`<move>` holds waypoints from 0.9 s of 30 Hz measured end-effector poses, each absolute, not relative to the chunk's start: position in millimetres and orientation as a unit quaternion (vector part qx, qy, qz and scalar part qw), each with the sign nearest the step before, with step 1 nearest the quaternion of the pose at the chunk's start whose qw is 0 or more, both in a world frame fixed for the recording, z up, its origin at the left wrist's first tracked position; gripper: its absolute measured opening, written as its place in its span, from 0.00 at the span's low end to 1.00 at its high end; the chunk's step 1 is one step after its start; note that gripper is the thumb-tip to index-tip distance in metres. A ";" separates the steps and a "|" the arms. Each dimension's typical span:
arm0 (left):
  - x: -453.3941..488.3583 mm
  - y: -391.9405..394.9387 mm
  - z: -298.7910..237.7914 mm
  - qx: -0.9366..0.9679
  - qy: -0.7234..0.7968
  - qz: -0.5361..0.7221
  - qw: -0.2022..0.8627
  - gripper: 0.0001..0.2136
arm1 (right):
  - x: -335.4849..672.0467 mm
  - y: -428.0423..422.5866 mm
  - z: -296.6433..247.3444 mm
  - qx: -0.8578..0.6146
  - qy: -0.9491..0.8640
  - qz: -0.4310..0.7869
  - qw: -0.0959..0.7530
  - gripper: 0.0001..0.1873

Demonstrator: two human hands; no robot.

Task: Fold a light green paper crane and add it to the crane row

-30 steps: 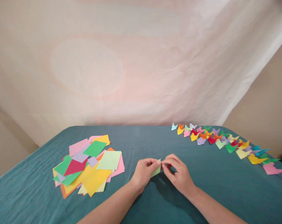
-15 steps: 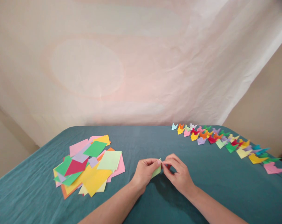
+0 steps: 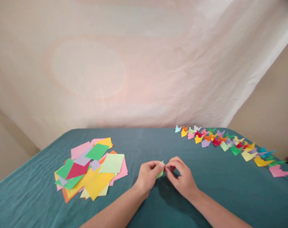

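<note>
A small piece of folded light green paper (image 3: 160,174) is pinched between the thumb and fingers of my left hand (image 3: 147,174), just above the table near the front. One pointed corner rises past the thumb tip, and the rest is largely covered by the fingers. Right up against that thumb, my right hand (image 3: 182,175) has its thumb and index finger pressed together at the paper's right side. Whether a bit of the paper lies between those fingertips is hidden.
On the left lies a loose pile of coloured paper squares (image 3: 100,182), with a light green square (image 3: 112,163) on top. Several folded paper birds (image 3: 248,155) stand in slanting rows along the right. Teal cloth covers the table (image 3: 139,142), and a pale sheet (image 3: 144,63) hangs behind.
The light green paper has turned slightly in my left hand, so less of its lower part shows and its upper corner stands clearer of the right fingertips. Both hands stay nearly in place.
</note>
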State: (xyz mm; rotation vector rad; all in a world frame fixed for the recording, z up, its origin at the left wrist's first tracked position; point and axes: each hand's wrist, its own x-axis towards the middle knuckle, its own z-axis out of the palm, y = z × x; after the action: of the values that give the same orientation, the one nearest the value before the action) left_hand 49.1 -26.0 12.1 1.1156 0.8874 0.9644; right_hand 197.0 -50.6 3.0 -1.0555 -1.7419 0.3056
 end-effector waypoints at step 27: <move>48.5 -28.8 12.6 0.563 0.360 0.460 0.585 0.11 | 195.2 -49.6 4.3 -0.442 -0.708 0.237 0.498 0.06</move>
State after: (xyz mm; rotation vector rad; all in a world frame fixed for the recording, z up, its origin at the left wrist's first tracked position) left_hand 48.5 -28.8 12.6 1.3134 0.8390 1.0730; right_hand 195.2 -49.6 4.3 -1.0701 -1.7138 0.5732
